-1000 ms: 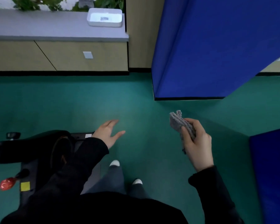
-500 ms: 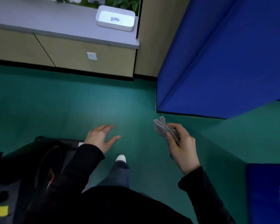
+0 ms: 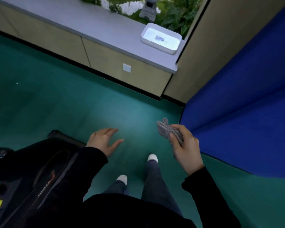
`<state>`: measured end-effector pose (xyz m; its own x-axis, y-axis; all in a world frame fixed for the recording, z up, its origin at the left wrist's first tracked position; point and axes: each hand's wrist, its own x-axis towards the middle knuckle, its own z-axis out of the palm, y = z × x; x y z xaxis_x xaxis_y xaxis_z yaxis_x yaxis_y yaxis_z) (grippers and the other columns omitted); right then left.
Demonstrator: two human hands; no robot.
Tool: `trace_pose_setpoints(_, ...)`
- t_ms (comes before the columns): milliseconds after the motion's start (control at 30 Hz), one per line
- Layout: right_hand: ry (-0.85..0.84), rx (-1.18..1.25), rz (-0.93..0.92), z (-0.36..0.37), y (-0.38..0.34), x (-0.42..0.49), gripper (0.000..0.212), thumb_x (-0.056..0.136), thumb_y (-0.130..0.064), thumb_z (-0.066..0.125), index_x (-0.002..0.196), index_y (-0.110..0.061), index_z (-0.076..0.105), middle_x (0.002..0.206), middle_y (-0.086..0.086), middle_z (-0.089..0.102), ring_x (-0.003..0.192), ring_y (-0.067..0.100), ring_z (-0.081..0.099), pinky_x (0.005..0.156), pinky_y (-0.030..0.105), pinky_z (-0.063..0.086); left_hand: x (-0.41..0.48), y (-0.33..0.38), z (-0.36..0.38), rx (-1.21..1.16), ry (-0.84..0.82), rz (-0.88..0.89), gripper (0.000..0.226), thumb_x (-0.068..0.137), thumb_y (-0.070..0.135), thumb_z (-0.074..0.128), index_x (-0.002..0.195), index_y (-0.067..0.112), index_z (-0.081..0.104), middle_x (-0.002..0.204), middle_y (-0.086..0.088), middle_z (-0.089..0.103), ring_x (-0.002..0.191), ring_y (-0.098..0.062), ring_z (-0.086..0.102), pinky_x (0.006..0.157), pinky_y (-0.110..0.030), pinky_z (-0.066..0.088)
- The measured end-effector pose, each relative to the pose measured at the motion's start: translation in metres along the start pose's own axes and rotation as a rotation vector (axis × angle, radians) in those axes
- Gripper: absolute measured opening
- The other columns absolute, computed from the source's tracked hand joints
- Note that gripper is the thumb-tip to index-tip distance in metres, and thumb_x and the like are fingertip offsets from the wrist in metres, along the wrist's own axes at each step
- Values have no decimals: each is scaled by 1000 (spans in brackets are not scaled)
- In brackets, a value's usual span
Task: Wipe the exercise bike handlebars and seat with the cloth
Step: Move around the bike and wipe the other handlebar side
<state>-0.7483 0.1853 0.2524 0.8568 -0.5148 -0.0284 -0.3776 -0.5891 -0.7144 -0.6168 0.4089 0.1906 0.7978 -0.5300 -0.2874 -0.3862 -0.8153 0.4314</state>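
Just left of the empty, spread-fingered left hand (image 3: 104,140) sits the black exercise bike (image 3: 39,162); the right hand (image 3: 186,150) clutches the folded grey knitted cloth (image 3: 164,129) well apart from it. Wiping looks not yet begun.

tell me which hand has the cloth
The right hand: its fingers grip the grey cloth, while the left hand hangs open and empty.

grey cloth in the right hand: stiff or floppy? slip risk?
Probably floppy: the cloth is bunched into folds in the right hand, its free end crumpled. Likely light, since thumb and fingers alone hold it. Its coarse, ribbed-looking texture should grip rather than slip, though blur limits that call.
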Motion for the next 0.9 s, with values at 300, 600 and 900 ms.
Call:
trace_pose_setpoints(300, -128, -16, -169, -60, 50, 133, 21, 93, -10, 58, 114, -12, 62, 101, 10, 63, 88, 20, 60, 79, 32, 48, 79, 63, 2, 68, 61, -176, 57, 89, 54, 53, 135, 19, 50, 137, -2, 52, 127, -19, 47, 103, -32, 33)
trace_pose_setpoints(600, -201, 5, -169, -99, 92, 228, 19, 93, -7, 57, 111, -11, 63, 101, 10, 64, 86, 18, 59, 68, 14, 37, 140, 130, -7, 15, 136, -194, 101, 61, 76, 14, 135, 17, 50, 137, -4, 53, 129, -21, 47, 107, -34, 33)
trace_pose_setpoints(900, -387, 34, -282, -51, 49, 312, 19, 93, -8, 58, 110, -13, 62, 102, 9, 64, 90, 17, 60, 73, 15, 39, 188, 93, -19, 20, 80, -347, 78, 83, 71, 32, 143, 22, 38, 150, 2, 37, 140, -14, 31, 114, -32, 22)
